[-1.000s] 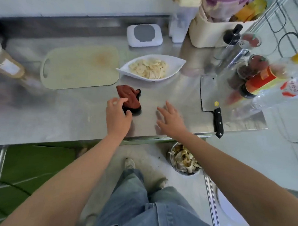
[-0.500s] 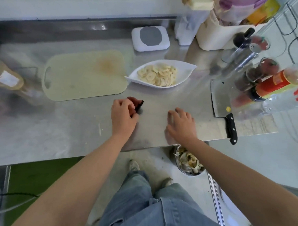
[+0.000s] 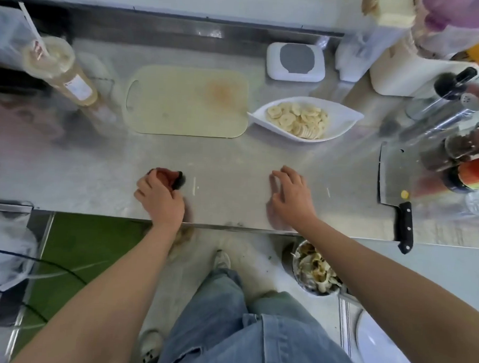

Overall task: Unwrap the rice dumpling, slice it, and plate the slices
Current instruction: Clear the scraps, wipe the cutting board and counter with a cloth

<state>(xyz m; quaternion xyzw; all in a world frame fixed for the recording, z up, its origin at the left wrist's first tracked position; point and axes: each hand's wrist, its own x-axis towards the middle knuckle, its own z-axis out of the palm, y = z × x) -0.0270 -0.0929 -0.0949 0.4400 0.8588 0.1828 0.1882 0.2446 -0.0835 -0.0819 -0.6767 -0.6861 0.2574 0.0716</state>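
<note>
My left hand (image 3: 160,198) is closed over a dark red cloth (image 3: 170,177) pressed on the steel counter (image 3: 233,164) near its front edge. To the right, my right hand (image 3: 291,196) rests on the counter with fingers spread and nothing in it. A white leaf-shaped plate (image 3: 342,117) holding several pale round slices (image 3: 298,119) sits behind my right hand. Left of the plate lies a bare pale green cutting board (image 3: 187,102). A cleaver (image 3: 393,174) with a black handle lies at the right, its handle over the counter's edge.
Sauce bottles and jars (image 3: 465,147) crowd the right side. A white and grey box (image 3: 295,61) and a cream bin (image 3: 408,70) stand at the back. A lidded drink cup with a straw (image 3: 59,69) is at the left. On the floor stands a bowl of peelings (image 3: 315,269).
My left hand has closed over the red cloth and dragged it left and toward the counter's front edge. My right hand stayed flat on the counter.
</note>
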